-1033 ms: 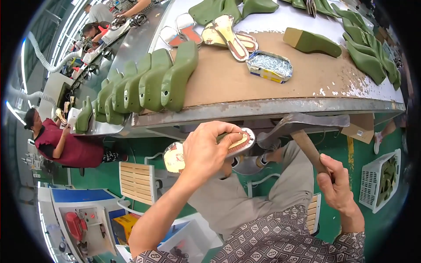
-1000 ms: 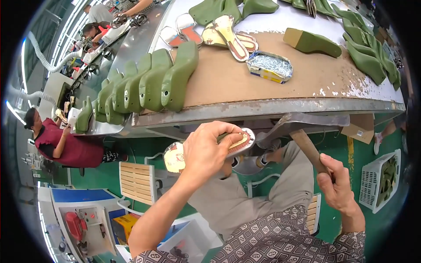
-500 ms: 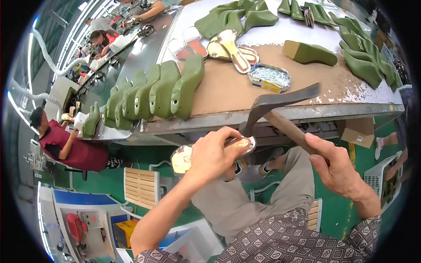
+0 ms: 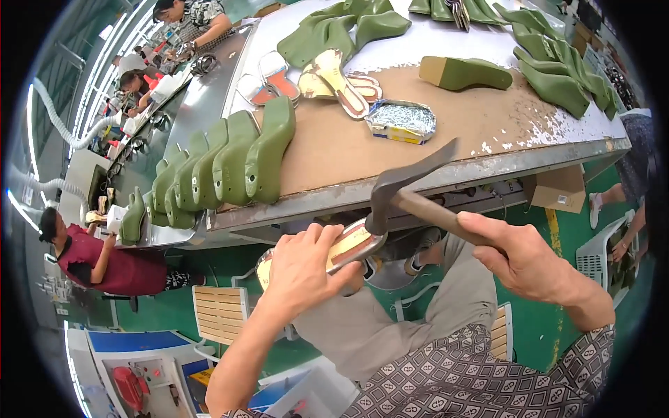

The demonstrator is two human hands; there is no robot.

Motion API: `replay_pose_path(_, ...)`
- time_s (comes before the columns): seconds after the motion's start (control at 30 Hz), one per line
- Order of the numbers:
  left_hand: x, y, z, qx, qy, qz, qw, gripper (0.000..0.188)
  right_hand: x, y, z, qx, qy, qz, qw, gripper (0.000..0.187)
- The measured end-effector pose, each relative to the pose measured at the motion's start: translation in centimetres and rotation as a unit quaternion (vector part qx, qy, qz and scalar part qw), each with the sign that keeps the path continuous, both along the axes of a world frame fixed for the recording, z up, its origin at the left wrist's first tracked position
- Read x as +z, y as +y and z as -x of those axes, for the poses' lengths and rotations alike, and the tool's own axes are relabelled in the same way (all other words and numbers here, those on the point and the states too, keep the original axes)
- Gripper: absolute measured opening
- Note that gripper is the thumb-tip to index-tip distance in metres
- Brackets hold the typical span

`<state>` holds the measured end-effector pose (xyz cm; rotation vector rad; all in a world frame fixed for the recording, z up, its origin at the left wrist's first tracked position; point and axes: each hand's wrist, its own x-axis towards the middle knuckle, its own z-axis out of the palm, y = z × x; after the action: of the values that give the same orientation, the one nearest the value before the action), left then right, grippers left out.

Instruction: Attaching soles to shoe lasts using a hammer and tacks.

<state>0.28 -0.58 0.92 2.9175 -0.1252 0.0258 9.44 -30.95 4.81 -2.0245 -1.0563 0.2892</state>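
My left hand (image 4: pixel 306 268) grips a shoe last with a tan insole (image 4: pixel 352 242) on its sole, held below the workbench edge over my lap. In my right hand (image 4: pixel 523 258) is a hammer (image 4: pixel 404 191) with a wooden handle and a dark metal head. The hammer head's lower end touches the insole near its right end. An open tin of small nails (image 4: pixel 402 120) lies on the bench just above the hammer.
The workbench (image 4: pixel 334 157) carries a row of green shoe lasts (image 4: pixel 223 167) at the left, more green lasts (image 4: pixel 557 66) at the back and right, and loose insoles (image 4: pixel 334 76). Other people sit at the left (image 4: pixel 97 258) and far back (image 4: pixel 188 17). A slatted stool (image 4: pixel 219 313) stands below.
The hammer rose from low at the right, swung up over the bench edge, and its head now rests on the insole. My left hand stays closed around the last.
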Motion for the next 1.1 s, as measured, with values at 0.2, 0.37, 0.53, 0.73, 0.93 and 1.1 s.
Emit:
replay_pose_path(0.2, 0.0, 0.1, 0.7, 0.012, 0.012, -0.009, 1.000, 0.054, 2.9, 1.2, -0.5, 0.008, -0.183, -0.069, 0.981, 0.043)
replay_pose_path(0.37, -0.1, -0.4, 0.3, -0.002, 0.021, -0.034, 0.999, 0.052, 1.9, 2.5, -0.4, 0.030, 0.004, 0.117, 0.993, 0.052)
replay_pose_path(0.53, -1.1, 0.2, 0.8, -0.012, -0.036, -0.044, 0.998, 0.049, 3.7, 2.6, -0.6, -0.032, -0.137, -0.085, 0.986, 0.043)
replay_pose_path(0.73, -0.8, 0.1, 0.3, -0.030, -0.043, -0.036, 0.998, 0.048, 0.0, 2.4, 0.3, 0.025, -0.058, 0.125, 0.990, 0.052)
replay_pose_path(0.93, -0.5, 0.0, 0.8, 0.011, 0.020, -0.038, 0.999, 0.051, 1.3, 2.2, -0.9, -0.044, -0.115, -0.158, 0.980, 0.046)
replay_pose_path(1.1, -0.9, 0.0, 0.3, -0.023, -0.041, -0.034, 0.998, 0.049, -0.7, 1.8, 0.9, 0.019, -0.012, 0.130, 0.991, 0.050)
